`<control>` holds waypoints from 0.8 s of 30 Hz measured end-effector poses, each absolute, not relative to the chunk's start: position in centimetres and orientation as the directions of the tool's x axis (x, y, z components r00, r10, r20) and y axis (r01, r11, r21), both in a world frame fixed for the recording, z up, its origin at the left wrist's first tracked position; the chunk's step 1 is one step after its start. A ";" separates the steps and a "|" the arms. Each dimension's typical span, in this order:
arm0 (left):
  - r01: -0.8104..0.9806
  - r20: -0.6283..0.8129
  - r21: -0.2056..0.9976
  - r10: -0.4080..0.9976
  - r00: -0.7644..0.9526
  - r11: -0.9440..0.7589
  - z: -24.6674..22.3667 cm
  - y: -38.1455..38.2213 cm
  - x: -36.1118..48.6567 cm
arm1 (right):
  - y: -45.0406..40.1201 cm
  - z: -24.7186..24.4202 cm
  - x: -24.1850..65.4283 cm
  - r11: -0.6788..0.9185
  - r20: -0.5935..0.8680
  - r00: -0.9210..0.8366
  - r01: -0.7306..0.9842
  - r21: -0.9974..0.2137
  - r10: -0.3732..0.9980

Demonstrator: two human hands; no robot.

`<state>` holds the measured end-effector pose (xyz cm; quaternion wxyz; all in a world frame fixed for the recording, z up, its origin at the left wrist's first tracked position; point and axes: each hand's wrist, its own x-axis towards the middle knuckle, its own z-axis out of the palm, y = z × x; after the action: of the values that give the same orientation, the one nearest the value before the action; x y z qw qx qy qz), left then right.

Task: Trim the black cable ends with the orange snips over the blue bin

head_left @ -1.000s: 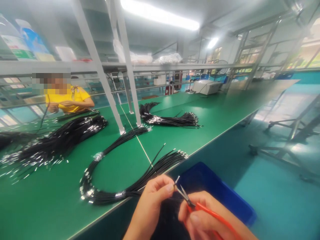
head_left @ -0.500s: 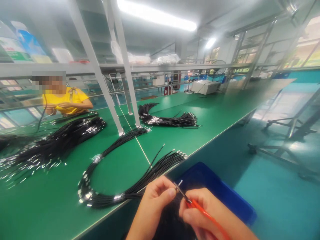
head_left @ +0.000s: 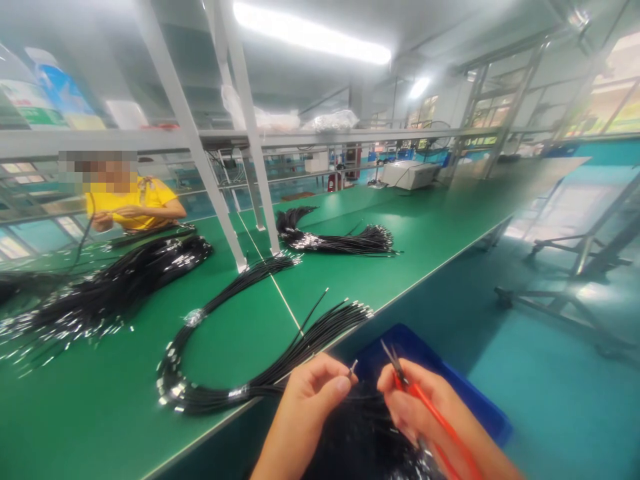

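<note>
My left hand (head_left: 314, 393) pinches the end of a thin black cable (head_left: 353, 368) between thumb and forefinger; its pale tip sticks up past the fingers. In my right hand (head_left: 425, 400) is a pair of red-handled scissors (head_left: 400, 375), their narrow dark blades slightly apart and clear of the cable tip. Along the table edge, beside my left hand, lies a bent bundle of black cables (head_left: 200, 397) with silvery ends. Below my hands are more dark cables, partly hidden by the hands.
A blue bin (head_left: 465, 393) stands below the edge of the green table (head_left: 345, 267). Further cable bundles (head_left: 345, 241) lie across it, and shelf posts (head_left: 257, 160) rise from it. Opposite, a person in yellow (head_left: 135, 207) handles a cable. A wheeled frame (head_left: 575, 260) stands right.
My right hand has moved the scissors right, away from the cable tip, and the blades have parted. My left hand has stayed almost in place, still pinching the cable.
</note>
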<state>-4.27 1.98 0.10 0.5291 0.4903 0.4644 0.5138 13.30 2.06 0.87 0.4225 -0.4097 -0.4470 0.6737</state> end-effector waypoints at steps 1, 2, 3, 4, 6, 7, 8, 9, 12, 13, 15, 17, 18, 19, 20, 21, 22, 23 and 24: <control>-0.022 0.070 0.997 0.997 0.020 -0.069 0.2 1.8 -4.0 | 2.0 0.9 13.3 -0.245 -0.177 -0.262 -0.253 -0.936 0.949; 0.061 0.129 0.990 0.992 0.000 -0.129 0.3 1.6 -3.8 | 1.9 1.0 13.4 -0.241 -0.175 -0.229 -0.304 -0.922 0.958; 0.153 0.189 0.971 0.982 -0.015 -0.184 0.4 1.3 -3.4 | 1.8 1.0 13.4 -0.233 -0.171 -0.201 -0.351 -0.907 0.965; 0.245 0.247 0.941 0.969 -0.024 -0.234 0.5 1.0 -3.0 | 1.6 1.1 13.5 -0.225 -0.169 -0.172 -0.390 -0.893 0.970; 0.398 0.374 0.854 0.927 -0.023 -0.335 0.7 0.5 -2.3 | 1.2 1.2 13.6 -0.209 -0.175 -0.116 -0.444 -0.871 0.978; 0.454 0.443 0.802 0.897 -0.012 -0.389 0.7 0.2 -2.0 | 1.0 1.2 13.6 -0.201 -0.180 -0.089 -0.458 -0.866 0.980; 0.498 0.506 0.748 0.863 0.000 -0.438 0.6 0.0 -1.8 | 0.8 1.3 13.7 -0.193 -0.184 -0.065 -0.463 -0.865 0.981; 0.532 0.560 0.698 0.829 0.011 -0.479 0.5 -0.1 -1.6 | 0.6 1.4 13.7 -0.185 -0.184 -0.046 -0.456 -0.871 0.982; 0.594 0.672 0.572 0.739 0.058 -0.566 -0.3 -0.3 -1.2 | 0.5 1.4 14.1 -0.163 -0.164 -0.029 -0.391 -0.906 0.986; 0.611 0.688 0.537 0.721 0.081 -0.581 -0.5 -0.2 -1.1 | 0.6 1.3 14.4 -0.152 -0.155 -0.020 -0.372 -0.916 0.988; 0.653 0.660 0.503 0.739 0.133 -0.566 -1.0 0.3 -0.7 | 1.0 1.1 15.0 -0.131 -0.137 -0.007 -0.346 -0.929 0.990; 0.719 0.510 0.509 0.839 0.190 -0.473 -1.6 1.0 -0.1 | 1.6 1.2 15.7 -0.117 -0.124 0.002 -0.314 -0.942 0.992; 0.765 0.381 0.500 0.896 0.228 -0.407 -1.9 1.5 0.2 | 1.9 1.3 15.9 -0.121 -0.128 0.007 -0.276 -0.954 0.992; 0.823 0.235 0.447 0.934 0.270 -0.350 -2.4 1.9 0.5 | 2.2 1.5 16.1 -0.121 -0.128 0.017 -0.232 -0.965 0.992; 0.878 0.109 0.365 0.951 0.289 -0.308 -2.8 2.2 0.7 | 2.4 1.8 16.2 -0.120 -0.127 0.025 -0.182 -0.976 0.992; 0.901 0.061 0.328 0.958 0.280 -0.284 -3.4 2.4 0.7 | 2.5 2.0 16.3 -0.110 -0.117 0.046 -0.132 -0.985 0.992; 0.918 0.023 0.297 0.962 0.270 -0.265 -4.0 2.4 0.7 | 2.5 2.3 16.3 -0.099 -0.104 0.054 -0.089 -0.991 0.993; 0.927 -0.018 0.272 0.962 0.272 -0.257 -4.5 2.3 0.5 | 2.5 2.4 16.3 -0.090 -0.092 0.053 -0.054 -0.995 0.994; 0.930 -0.054 0.258 0.957 0.285 -0.262 -4.9 2.0 0.2 | 2.4 2.4 16.3 -0.084 -0.085 0.045 -0.029 -0.996 0.995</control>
<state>0.20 2.03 -4.94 0.1203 0.7924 0.5954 0.0564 16.26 2.41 2.39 0.4965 -0.5253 -0.4599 0.5158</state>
